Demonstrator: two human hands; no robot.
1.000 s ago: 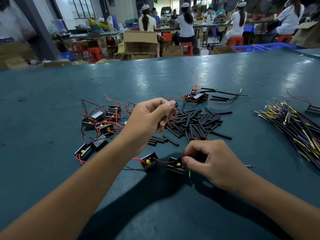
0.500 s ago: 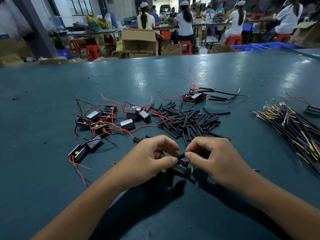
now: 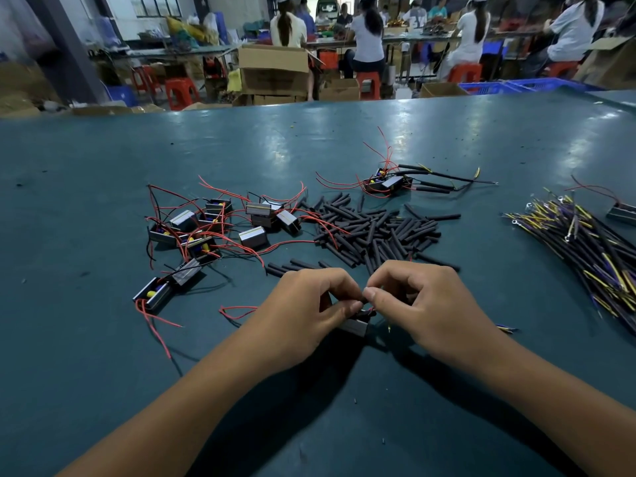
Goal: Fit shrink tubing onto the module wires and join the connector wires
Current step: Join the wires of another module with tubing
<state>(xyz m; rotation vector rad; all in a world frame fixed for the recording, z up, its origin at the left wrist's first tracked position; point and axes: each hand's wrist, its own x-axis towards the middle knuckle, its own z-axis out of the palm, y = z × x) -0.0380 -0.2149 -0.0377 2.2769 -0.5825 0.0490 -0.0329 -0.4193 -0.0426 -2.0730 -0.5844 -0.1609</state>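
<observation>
Just below the tubing pile (image 3: 375,232), left hand (image 3: 306,311) and right hand (image 3: 426,304) pinch the module's (image 3: 354,326) wire ends; the thin wire could slip or miss the sleeve.

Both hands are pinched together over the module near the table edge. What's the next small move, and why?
Probably slide the black tube piece along the red wire toward the module: left hand and right hand pinch them together there.
</observation>
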